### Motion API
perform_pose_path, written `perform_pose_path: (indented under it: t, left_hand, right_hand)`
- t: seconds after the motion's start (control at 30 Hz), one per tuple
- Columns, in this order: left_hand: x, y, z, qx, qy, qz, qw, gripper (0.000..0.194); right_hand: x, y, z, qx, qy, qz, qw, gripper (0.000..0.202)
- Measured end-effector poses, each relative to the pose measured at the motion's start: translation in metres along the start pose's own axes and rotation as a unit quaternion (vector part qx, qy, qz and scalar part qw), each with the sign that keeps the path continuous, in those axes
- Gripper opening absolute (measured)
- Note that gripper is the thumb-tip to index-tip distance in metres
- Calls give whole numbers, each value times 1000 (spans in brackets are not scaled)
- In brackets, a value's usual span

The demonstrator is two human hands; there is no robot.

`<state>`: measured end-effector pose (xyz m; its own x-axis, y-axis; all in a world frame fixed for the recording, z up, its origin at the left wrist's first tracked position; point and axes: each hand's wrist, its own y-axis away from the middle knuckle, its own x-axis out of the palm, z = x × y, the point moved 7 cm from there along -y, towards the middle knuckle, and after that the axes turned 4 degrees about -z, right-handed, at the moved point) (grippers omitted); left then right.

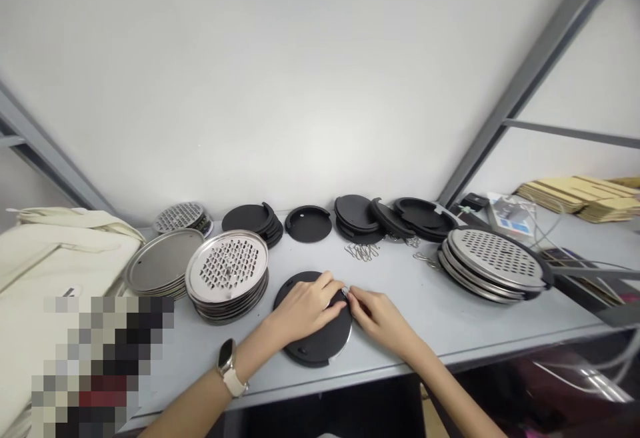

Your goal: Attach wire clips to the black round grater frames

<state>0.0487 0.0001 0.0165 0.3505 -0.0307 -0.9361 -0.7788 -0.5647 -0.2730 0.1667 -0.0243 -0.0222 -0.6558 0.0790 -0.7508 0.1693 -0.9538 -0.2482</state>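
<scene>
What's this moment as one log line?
Left hand: resting on round, black, plastic-looking disc | Right hand: fingertips at disc's right edge | Left of disc: stacked round silver metal graters

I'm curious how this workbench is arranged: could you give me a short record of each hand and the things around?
Left hand: over a round, black, plastic-looking disc, fingers bent towards its right edge
Right hand: at that edge, fingertips close together; anything pinched is too small to tell
To the left: round, silvery metal grater plate topping a stack; plain round grey metal plates
Behind: round black rimmed holder; small silvery wire pieces
To the right: tilted stack of perforated, silvery metal plates
</scene>
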Motion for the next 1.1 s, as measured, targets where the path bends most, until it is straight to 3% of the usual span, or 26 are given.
perform_pose_path:
  t: [0.4,0.57,1.1]
  left_hand:
    - [-5,5,-11,94,19,-51,994,31]
    - [-3,4,-6,81,23,-67,994,37]
    - [2,3,-2,70,58,-35,995,38]
  right_hand:
    - [-4,3,8,-23,12,-21,999,26]
    - [-1,2,4,-27,25,-18,999,26]
    - [0,3,2,-28,27,-7,999,27]
